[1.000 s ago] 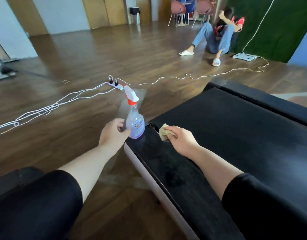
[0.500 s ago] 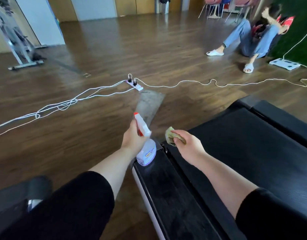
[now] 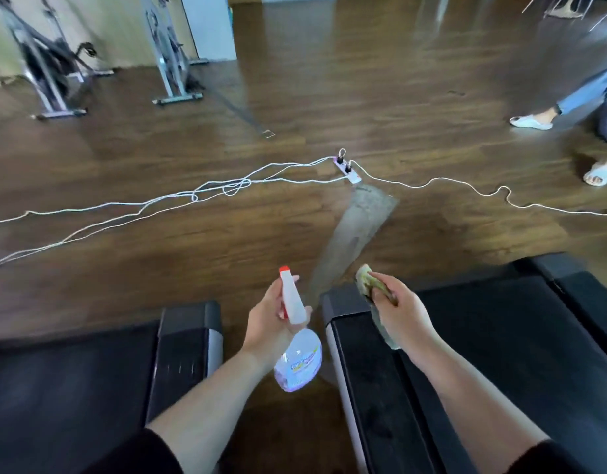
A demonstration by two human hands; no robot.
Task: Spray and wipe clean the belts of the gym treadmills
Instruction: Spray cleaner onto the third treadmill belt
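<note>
Dark wood flooring [image 3: 295,97] fills the upper half of the view, with white cables [image 3: 158,200] trailing across it to a power strip [image 3: 346,169] at about 12 o'clock. Black treadmill belts take the lower corners: the right treadmill belt [image 3: 517,354] runs from 3 to 5 o'clock, the left treadmill belt [image 3: 66,388] sits at 8 o'clock, and a strip of floor lies between their side rails. Over that strip, at 6 o'clock, the left hand [image 3: 271,323] is wrapped around the neck of a spray bottle [image 3: 297,354], which hangs tilted, nozzle pointing toward 12 and its clear body toward the viewer. Just right of it, above the near rail of the right treadmill, the right hand [image 3: 401,313] is closed on a bunched yellowish cloth [image 3: 372,285], lifted clear of the belt. Neither tool touches a belt, so I judge this a pause between spraying and wiping, possibly a change of treadmill. The next move likely calls for aiming the nozzle down at whichever belt is due and then pressing the cloth flat along it.
</note>
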